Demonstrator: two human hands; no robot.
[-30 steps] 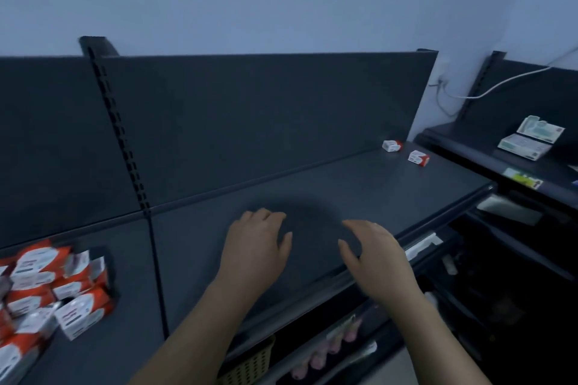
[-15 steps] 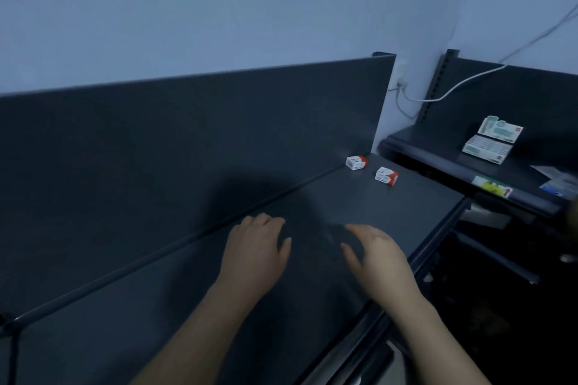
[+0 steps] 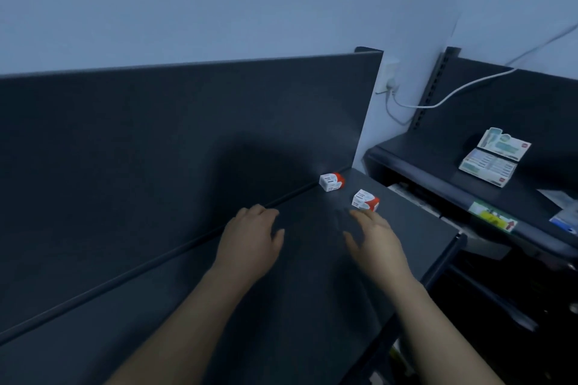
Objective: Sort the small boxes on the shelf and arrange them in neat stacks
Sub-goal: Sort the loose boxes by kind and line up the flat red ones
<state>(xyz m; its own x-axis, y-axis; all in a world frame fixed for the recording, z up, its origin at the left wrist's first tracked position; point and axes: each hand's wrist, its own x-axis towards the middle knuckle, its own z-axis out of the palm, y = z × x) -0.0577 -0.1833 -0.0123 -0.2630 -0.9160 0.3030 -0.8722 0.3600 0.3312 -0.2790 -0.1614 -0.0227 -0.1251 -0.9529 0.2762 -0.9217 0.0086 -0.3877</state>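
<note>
The head view looks down on a dark shelf (image 3: 312, 306) with a dark back panel (image 3: 156, 150) behind it and a pale wall (image 3: 219, 3) above.

Both bare forearms reach forward over the shelf. The left hand (image 3: 250, 241) is palm down with its fingers loosely spread, and it holds nothing. The right hand (image 3: 373, 241) is also palm down, its fingers relaxed and a little apart, and it holds nothing too.

Two small white and red boxes lie at the far right end of the shelf, apart from each other. The nearer box (image 3: 365, 199) sits just beyond the right hand's fingertips; I cannot tell if they touch it. The farther box (image 3: 331, 181) lies against the foot of the back panel, near its right end.

To the right stands a second shelf (image 3: 438, 172), separate from the first. On it lie flat packets (image 3: 491, 156) in green and white. A coloured label (image 3: 492, 216) is on its front edge. A white cable (image 3: 453, 94) runs along the wall above it.
</note>
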